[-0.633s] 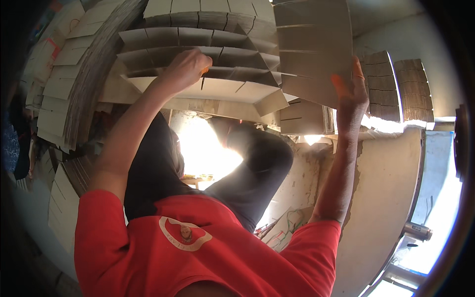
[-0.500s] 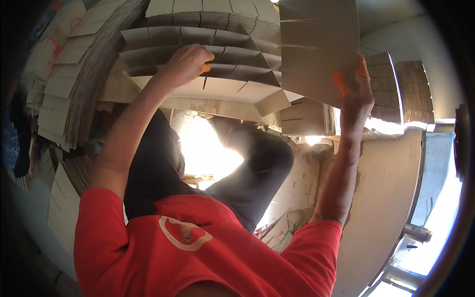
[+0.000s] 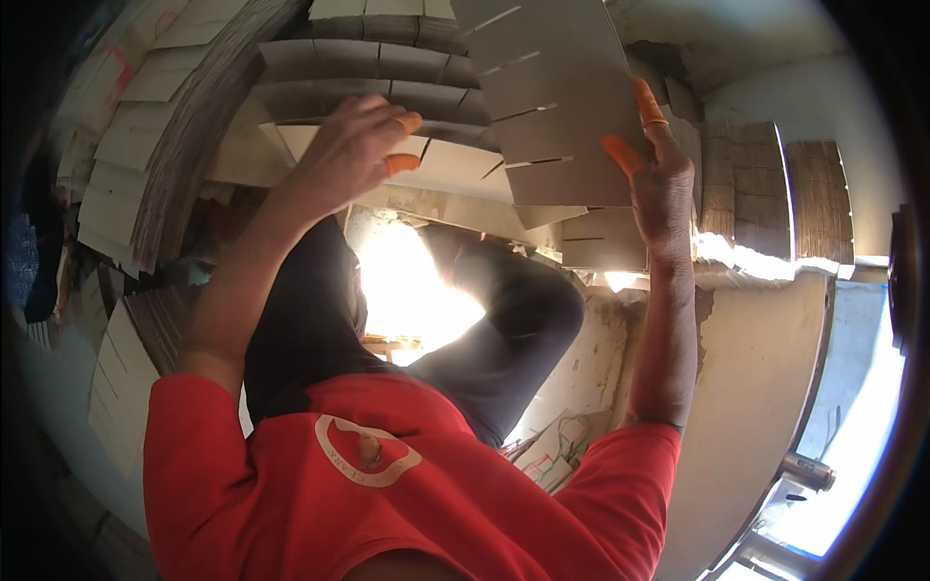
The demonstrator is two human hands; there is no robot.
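My right hand (image 3: pixel 664 184) grips the right edge of a slotted grey cardboard sheet (image 3: pixel 567 107), with orange covers on its thumb and a finger. Whether more sheets lie behind it, I cannot tell. The sheet is tilted, its slots along the left edge. My left hand (image 3: pixel 354 155), also with orange covers on thumb and forefinger, hovers at the front of a cardboard divider grid (image 3: pixel 320 102). Its thumb and forefinger are apart with nothing visible between them. Upright slotted strips form the grid, and the held sheet hides its right side.
A long pile of slotted cardboard (image 3: pixel 179 126) stands at the left, and another stack (image 3: pixel 387 34) lies behind the grid. More cardboard stacks (image 3: pixel 760 184) stand at the right. Below the work surface, bright light shows between my knees (image 3: pixel 523 320).
My right hand has brought the sheet leftward and tilted it over the grid's right side. The left hand has drawn back nearer to me, its thumb and forefinger now farther apart.
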